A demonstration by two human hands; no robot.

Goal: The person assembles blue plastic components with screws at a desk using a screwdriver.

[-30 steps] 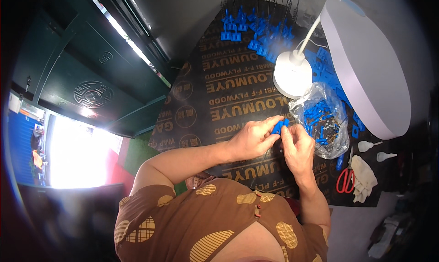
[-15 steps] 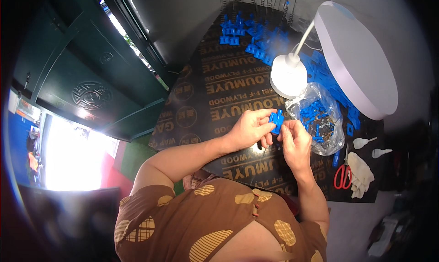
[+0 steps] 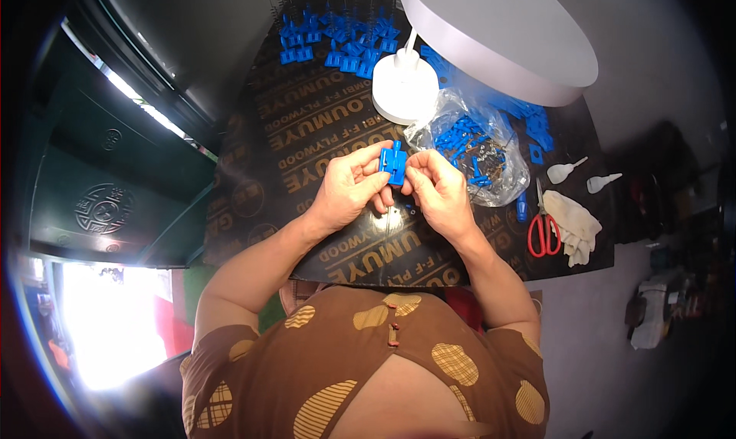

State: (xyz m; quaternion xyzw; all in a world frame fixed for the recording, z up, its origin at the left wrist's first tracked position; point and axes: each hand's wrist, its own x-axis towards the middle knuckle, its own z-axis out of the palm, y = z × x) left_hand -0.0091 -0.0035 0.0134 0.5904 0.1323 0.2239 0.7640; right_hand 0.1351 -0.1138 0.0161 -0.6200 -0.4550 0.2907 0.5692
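Note:
My left hand [image 3: 345,186] grips a small blue plastic part [image 3: 393,165] between thumb and fingers, above the near part of the table. The part is blocky, with a slot in its face and a narrow stub at its top. Against its right edge, my right hand [image 3: 441,194] has thumb and forefinger pinched together; whatever lies between those fingertips is hidden. Beneath the hands, a few tiny dark bits lie on the black printed tabletop [image 3: 337,247]. A clear plastic bag [image 3: 510,170] holding blue pieces and small metal parts lies just beyond my right hand.
A white lamp base [image 3: 406,94] stands beyond my hands, its large shade [image 3: 506,40] overhanging the back right. Many blue parts [image 3: 349,52] with upright wires crowd the far edge. Red-handled scissors [image 3: 543,236], a pale cloth [image 3: 573,224], a blue cylinder [image 3: 522,207] and white nozzle bottles [image 3: 563,170] lie right.
The whole view has shifted, so the table and hands appear farther left and higher. My left hand still holds the blue part, with my right fingers still at its edge.

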